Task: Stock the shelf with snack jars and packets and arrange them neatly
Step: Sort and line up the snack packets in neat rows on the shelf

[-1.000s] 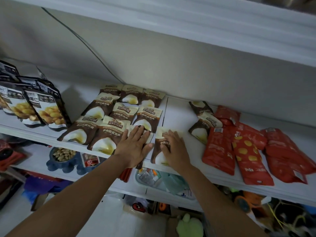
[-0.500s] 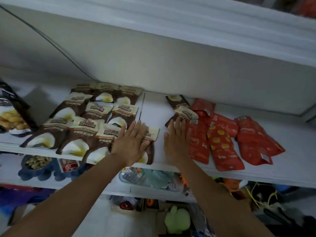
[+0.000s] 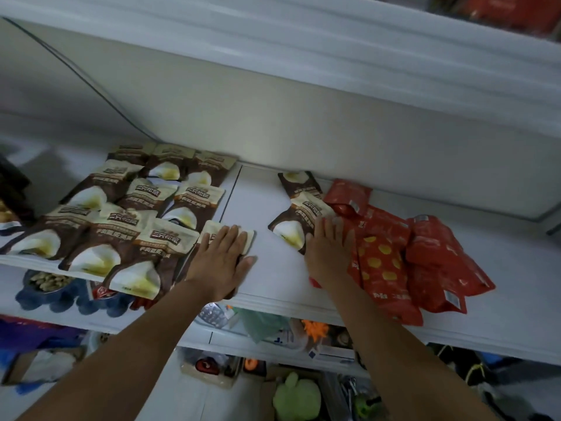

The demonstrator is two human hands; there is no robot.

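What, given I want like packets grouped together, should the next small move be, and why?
Probably the right hand slides the nearer stray brown packet left across the bare shelf to the brown group. Two brown packets lie apart from it, against the red packets; the right hand lies flat at the nearer one's edge, the left hand on the group's end packet.

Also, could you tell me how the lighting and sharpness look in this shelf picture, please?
Head view: dim and bluish overall, with a faint brighter patch on the back wall; print on the middle brown packets is sharp; the far-left dark packets and the fingertips of the right hand are slightly blurred; the upper shelf edge appears to bow from the wide lens.
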